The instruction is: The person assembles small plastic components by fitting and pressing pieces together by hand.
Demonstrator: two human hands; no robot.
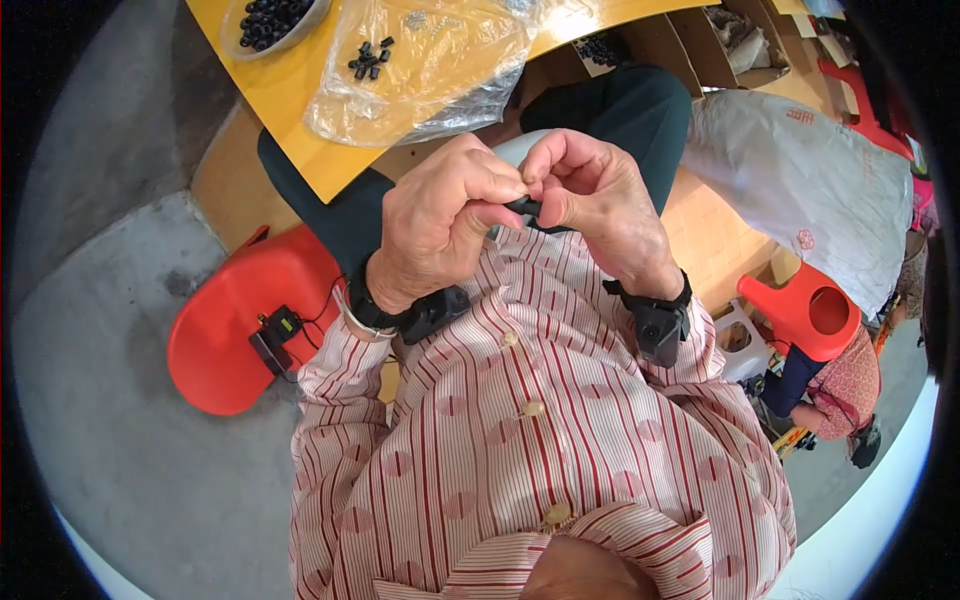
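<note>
Both my hands meet in front of my lap around a small black cylindrical part (524, 206). My left hand (440, 215) pinches its left end between thumb and fingers. The thumb and forefinger of my right hand (605, 205) close on the right end. Fingertips cover much of the part, so its exact kind does not show. Beyond my hands, several small black cylindrical pieces (371, 59) lie on a clear plastic bag (420, 100) on the yellow table (290, 125). A clear bowl (297, 33) at the far left holds more black pieces.
A red chair (215, 335) stands at the left with a small black device (275, 340) on it. To the right are a large white sack (800, 180), a red stool (810, 310) and another person (840, 390). Cardboard boxes (735, 50) sit at the far right.
</note>
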